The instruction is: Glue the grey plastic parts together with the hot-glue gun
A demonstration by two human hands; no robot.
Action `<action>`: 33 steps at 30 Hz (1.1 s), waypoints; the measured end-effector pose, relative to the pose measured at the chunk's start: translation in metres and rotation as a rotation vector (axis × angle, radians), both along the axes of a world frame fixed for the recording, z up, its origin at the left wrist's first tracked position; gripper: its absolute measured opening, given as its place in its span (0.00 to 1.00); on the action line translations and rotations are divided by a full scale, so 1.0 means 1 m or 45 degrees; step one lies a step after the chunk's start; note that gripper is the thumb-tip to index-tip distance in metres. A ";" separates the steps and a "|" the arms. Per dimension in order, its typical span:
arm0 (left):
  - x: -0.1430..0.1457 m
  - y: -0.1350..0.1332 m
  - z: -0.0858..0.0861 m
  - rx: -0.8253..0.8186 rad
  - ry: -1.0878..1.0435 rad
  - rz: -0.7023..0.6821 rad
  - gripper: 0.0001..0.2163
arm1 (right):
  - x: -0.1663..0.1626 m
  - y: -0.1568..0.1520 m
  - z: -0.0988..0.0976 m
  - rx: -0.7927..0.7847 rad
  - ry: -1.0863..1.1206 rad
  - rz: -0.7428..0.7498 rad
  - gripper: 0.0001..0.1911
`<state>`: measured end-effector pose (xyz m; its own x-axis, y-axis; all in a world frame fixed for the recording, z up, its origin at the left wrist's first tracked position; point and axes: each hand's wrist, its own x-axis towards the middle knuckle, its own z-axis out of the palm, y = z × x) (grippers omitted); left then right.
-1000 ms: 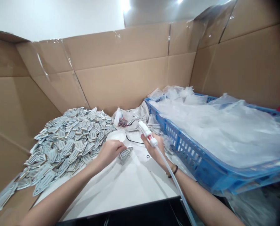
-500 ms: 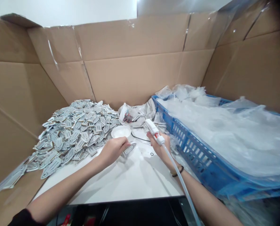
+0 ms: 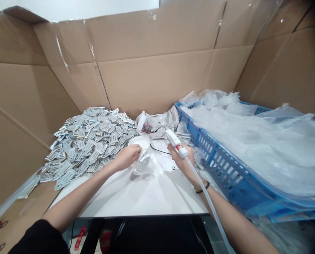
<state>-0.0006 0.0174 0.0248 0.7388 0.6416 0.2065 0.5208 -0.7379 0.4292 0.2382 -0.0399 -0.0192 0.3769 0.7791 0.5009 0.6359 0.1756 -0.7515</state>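
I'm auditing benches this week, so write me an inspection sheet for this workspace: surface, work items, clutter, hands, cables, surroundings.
Surface: white tabletop, small dark ring lying on it.
Work items: heap of grey pieces on the left; white dish beside it; blue basket of clear plastic on the right.
Clutter: crumpled packaging at the back.
Hands: left hand pinches a blurred grey-and-clear item; right hand holds a white tool.
Cables: thin dark cord near the dish; pale tube running from the tool past the right forearm.
Surroundings: cardboard walls left, back and right.
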 end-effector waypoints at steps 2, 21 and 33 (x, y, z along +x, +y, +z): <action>-0.003 0.006 -0.011 0.069 0.041 0.071 0.10 | 0.000 -0.001 0.001 -0.004 0.000 0.010 0.20; -0.038 -0.039 -0.015 -0.120 0.217 -0.265 0.29 | -0.001 -0.003 -0.001 -0.080 -0.088 0.031 0.21; -0.018 -0.024 -0.050 -0.518 -0.418 0.390 0.11 | -0.005 -0.005 0.008 -0.093 -0.093 0.028 0.20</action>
